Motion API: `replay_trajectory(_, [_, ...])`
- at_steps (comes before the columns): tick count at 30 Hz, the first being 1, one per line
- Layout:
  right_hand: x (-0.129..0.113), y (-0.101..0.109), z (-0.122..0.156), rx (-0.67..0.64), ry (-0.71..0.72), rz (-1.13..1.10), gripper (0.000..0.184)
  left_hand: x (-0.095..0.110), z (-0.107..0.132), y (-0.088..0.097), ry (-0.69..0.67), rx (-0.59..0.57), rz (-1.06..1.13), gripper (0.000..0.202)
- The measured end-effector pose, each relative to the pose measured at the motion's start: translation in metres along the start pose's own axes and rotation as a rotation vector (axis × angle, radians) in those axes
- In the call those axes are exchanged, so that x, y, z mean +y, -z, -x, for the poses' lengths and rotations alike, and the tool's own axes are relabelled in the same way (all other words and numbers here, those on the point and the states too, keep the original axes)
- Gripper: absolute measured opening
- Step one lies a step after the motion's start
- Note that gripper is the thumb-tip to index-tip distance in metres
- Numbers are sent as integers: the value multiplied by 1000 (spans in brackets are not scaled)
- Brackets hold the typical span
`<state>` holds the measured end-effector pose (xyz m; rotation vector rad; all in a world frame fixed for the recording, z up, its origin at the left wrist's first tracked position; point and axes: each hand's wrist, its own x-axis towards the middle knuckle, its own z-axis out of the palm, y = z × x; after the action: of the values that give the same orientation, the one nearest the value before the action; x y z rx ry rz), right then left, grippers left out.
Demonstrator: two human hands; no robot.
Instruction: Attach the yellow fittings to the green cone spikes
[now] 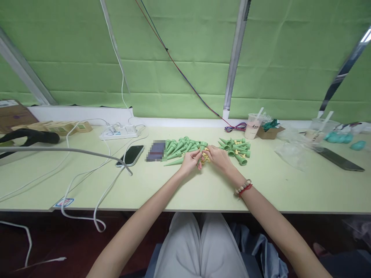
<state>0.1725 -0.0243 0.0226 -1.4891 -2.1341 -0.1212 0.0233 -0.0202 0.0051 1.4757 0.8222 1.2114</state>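
My left hand is closed around a green cone-shaped spike, its wide end up and its point slanting down past the fingers. Against that spike, the fingers of my right hand are pinched together; whatever they hold is too small to make out. Small yellow pieces lie on the table under and between both hands. Left of the hands is a pile of green spikes. To the right, a second group of green spikes has yellow pieces on several of them.
A phone, white cables and a power strip lie on the left. Behind on the right stand a drink cup and a small cardboard box. Farther right are a plastic bag, another cup and a dark tablet-like slab.
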Motion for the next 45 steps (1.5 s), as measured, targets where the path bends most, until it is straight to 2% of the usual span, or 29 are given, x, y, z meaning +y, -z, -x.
replay_trajectory(2, [0,-3,0,35,-26,-121,30,0,0,-1,-2,18,0,39])
replay_trajectory(5, [-3,-6,-1,50,-126,-564,48,1,1,-1,0,41,24,38])
replay_trajectory(9, [-11,-7,-5,-237,-310,-1284,58,2,0,0,8,64,49,35])
replay_trajectory(11, [-12,-7,-7,-341,-329,-1426,58,2,-1,0,12,74,53,35])
replay_trajectory(13, [-8,-7,-7,-331,-316,-1342,58,1,-2,0,21,81,52,37])
replay_trajectory(14, [-5,-7,-7,-271,-290,-1223,58,1,-2,0,22,80,51,36])
replay_trajectory(17, [4,-5,-4,21,-140,-743,50,1,-2,0,3,71,52,32])
replay_trajectory(19, [7,-4,-2,97,-6,-519,39,2,-2,1,2,58,44,36])
replay_trajectory(22, [10,-3,-1,78,107,-356,34,4,-1,4,43,11,33,37])
replay_trajectory(27, [17,-2,-4,124,49,-218,28,8,1,5,62,-33,17,39])
replay_trajectory(32, [18,2,-4,55,103,-107,27,8,1,4,58,-42,13,41])
replay_trajectory(34, [15,2,-3,57,90,-110,29,7,1,3,54,-30,44,41])
replay_trajectory(36, [10,-1,-2,76,66,-216,35,6,1,2,47,-5,65,39])
replay_trajectory(39, [2,-11,-2,71,-51,-600,48,2,-1,2,56,81,64,35])
replay_trajectory(42, [-4,-21,-4,-51,-181,-998,55,-1,-4,2,71,212,49,40])
replay_trajectory(45, [-2,-22,-6,-91,-211,-1078,59,-2,-6,2,88,273,52,44])
